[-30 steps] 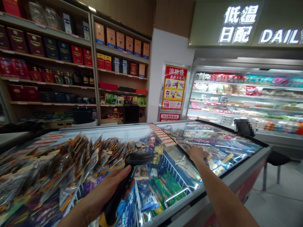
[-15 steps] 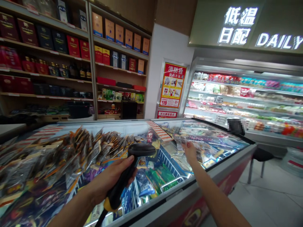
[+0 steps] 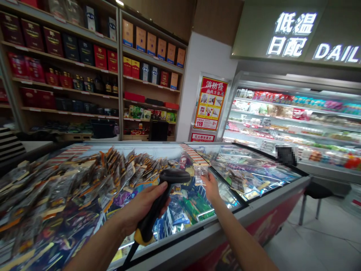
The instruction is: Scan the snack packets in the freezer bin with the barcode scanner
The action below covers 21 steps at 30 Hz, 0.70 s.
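Note:
My left hand is wrapped around the handle of a black barcode scanner with a yellow band at its base and a cable trailing down. The scanner's head points right. Just in front of it, my right hand pinches a small clear plastic packet by its edge; what is inside it is too small to make out. Both hands are above the glass top of a chest freezer. To the left, many similar packets lie heaped on the glass, with a smaller pile to the right.
Wire baskets of green and blue bags show through the freezer glass. Behind stand shelves of boxes and bottles, a red fire-hydrant poster and a lit refrigerated display. A black stool is at the right.
My right hand has moved left with the clear packet, from over the right-hand pile to in front of the scanner's head. My left hand still holds the scanner. The view has shifted slightly left.

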Motion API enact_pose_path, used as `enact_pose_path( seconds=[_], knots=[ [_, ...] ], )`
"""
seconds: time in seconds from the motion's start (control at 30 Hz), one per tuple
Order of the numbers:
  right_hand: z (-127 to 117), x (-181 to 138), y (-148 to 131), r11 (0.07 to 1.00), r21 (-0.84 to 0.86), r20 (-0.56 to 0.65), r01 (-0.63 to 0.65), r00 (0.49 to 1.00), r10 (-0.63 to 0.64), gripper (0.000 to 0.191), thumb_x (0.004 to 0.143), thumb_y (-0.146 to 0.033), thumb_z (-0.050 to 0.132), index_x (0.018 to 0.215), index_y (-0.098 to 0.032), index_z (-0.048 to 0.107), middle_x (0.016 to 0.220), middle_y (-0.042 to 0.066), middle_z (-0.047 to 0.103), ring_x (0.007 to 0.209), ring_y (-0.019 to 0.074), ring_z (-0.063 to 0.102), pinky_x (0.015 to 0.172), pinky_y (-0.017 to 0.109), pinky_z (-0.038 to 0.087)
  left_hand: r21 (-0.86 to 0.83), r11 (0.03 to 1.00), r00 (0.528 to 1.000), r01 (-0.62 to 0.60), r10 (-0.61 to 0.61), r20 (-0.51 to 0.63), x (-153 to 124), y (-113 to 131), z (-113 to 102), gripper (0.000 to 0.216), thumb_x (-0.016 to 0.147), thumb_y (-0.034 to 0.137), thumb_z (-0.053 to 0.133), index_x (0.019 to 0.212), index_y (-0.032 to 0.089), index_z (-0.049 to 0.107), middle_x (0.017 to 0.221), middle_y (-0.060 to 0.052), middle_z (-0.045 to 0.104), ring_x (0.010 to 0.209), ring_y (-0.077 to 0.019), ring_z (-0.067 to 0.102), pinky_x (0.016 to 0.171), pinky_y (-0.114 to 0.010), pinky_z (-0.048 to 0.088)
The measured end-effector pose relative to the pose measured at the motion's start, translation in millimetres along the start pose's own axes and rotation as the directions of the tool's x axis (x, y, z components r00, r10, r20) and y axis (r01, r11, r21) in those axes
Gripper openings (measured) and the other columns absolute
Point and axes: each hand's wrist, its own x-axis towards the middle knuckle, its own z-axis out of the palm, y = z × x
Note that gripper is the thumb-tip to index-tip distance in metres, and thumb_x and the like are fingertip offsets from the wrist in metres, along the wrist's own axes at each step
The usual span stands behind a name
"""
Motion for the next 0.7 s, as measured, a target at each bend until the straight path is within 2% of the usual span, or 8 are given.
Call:
enact_pose_path(
  seconds=[0.23,0.43,0.7],
  knots=[
    [-1.2,-1.4,1.8,0.999,-0.025,0.018,0.028,0.999,-0.028,0.038,0.057,-0.029,0.06,0.092,-0.016,0.054,0.079,0.002,0.063,0.072,0.018,0.058,0.07,0.034,0.045,-0.02,1.0,1.0,0.017,-0.017,0.013,1.2,-1.0,2.9,0.033,0.068,0.048,0.054,0.069,0.015,0.053,0.054,0.001,0.056,0.044,-0.0078,0.047,0.043,-0.02,0.036],
    [2.9,-3.4,-0.8,1.0,0.014,-0.007,-0.009,1.0,0.01,0.035,0.054,-0.026,0.062,0.087,-0.017,0.055,0.078,0.001,0.063,0.071,0.0169,0.057,0.067,0.031,0.045,-0.081,0.996,0.999,0.036,-0.033,0.042,8.0,-2.5,2.2,0.033,0.07,0.047,0.052,0.075,0.014,0.056,0.057,0.0,0.058,0.045,-0.0078,0.049,0.044,-0.019,0.036],
    [1.6,-0.3,5.5,1.0,-0.019,-0.013,-0.007,1.0,0.007,0.037,0.054,-0.027,0.061,0.089,-0.017,0.054,0.081,0.001,0.063,0.072,0.0163,0.057,0.066,0.03,0.044,-0.094,0.996,0.998,-0.009,0.015,0.06,10.5,-1.7,0.8,0.032,0.07,0.044,0.054,0.079,0.014,0.059,0.057,0.001,0.057,0.046,-0.0074,0.048,0.044,-0.019,0.036]
  ],
)
